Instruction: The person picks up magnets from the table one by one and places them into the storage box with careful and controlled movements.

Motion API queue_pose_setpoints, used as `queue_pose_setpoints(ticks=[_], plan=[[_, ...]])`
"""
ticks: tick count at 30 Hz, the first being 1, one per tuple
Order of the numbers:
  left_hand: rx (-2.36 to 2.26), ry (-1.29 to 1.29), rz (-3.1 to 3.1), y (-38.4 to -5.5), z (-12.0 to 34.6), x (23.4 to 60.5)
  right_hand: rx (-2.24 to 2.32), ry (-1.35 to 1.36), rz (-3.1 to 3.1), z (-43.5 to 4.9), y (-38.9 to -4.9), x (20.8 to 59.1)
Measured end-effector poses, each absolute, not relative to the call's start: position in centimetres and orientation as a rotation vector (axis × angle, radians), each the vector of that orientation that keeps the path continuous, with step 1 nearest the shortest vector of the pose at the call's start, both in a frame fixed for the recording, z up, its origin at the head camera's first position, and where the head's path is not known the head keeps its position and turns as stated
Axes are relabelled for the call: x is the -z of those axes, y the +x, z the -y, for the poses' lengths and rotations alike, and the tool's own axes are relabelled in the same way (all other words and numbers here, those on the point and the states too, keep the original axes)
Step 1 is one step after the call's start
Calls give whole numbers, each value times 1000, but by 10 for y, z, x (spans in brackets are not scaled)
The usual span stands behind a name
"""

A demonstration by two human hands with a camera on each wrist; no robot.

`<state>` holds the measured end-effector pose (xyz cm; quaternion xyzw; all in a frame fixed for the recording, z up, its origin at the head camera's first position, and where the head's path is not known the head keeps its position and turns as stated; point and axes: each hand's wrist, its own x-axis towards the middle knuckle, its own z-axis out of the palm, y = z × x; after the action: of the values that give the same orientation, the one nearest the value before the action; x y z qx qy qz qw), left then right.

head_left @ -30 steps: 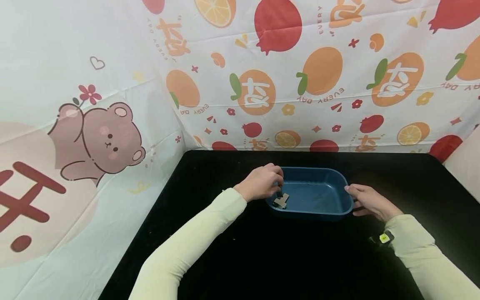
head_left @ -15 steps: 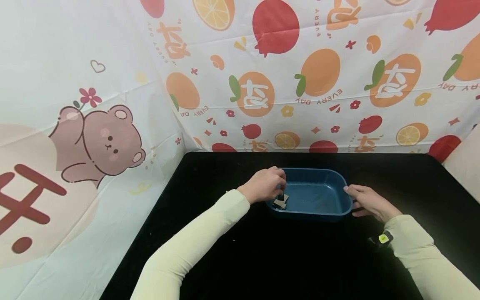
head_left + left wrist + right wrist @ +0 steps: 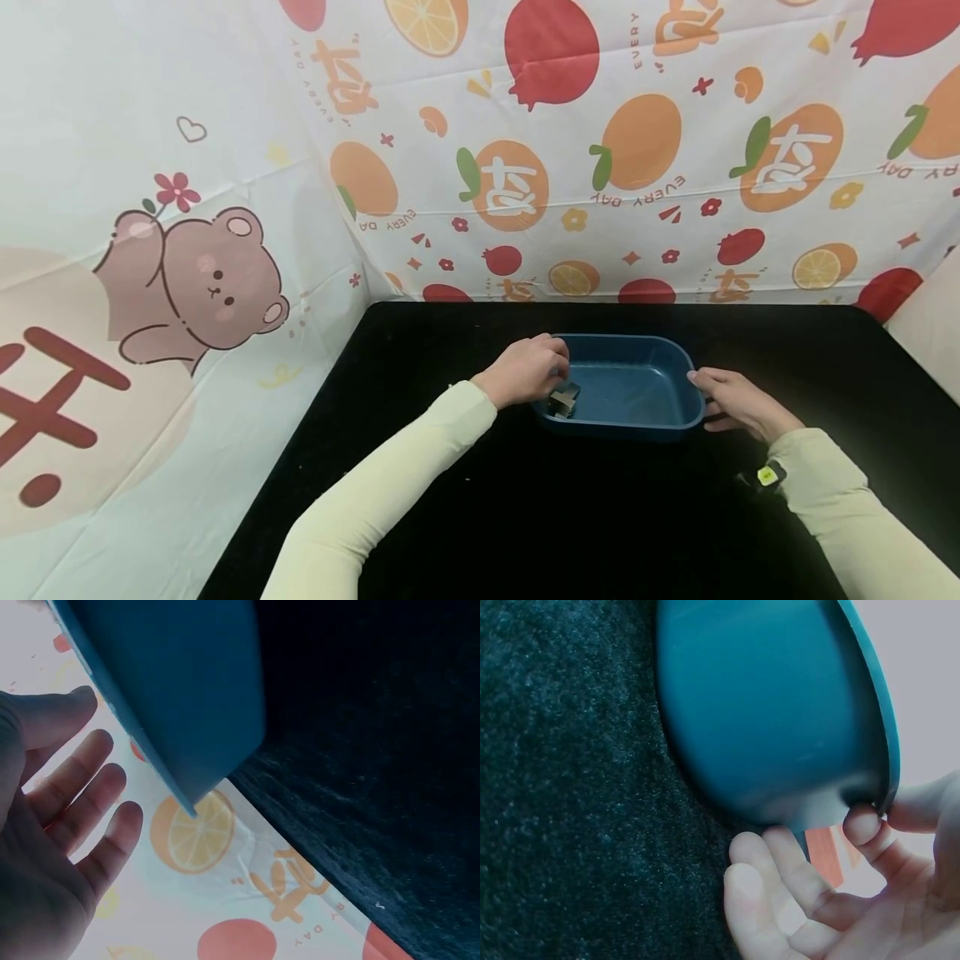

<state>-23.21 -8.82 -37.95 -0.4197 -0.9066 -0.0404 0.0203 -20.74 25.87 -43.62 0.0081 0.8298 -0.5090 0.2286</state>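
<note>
A blue plastic basin stands on the black table. Small silvery metal pieces lie at its near left corner, too small to make out their kind. My left hand hovers over that end, its fingertips close above the pieces. In the left wrist view, the thumb and fingers are loosely bent beside the basin's rim with nothing visible between them; one finger is hidden. At the opposite end, my right hand pinches the rim between thumb and index finger. Its other fingers rest against or near the outer wall.
Fruit-printed cloth hangs behind the table's back edge, and a bear-printed cloth covers the left side. The black table top extends in front of the basin. A dark band with a yellow-green tag sits at the right wrist.
The left fingers dipped slightly lower toward the corner, then rose a little. A dark piece at the fingertips is no longer seen there; the metal pieces now lie differently. The right hand stayed put.
</note>
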Motion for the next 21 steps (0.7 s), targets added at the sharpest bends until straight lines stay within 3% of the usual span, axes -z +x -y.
queue_pose_setpoints(ticks=[21], plan=[[525,-1018,2784,-213,136,380,1388,51,-2278,-264,-203,437]])
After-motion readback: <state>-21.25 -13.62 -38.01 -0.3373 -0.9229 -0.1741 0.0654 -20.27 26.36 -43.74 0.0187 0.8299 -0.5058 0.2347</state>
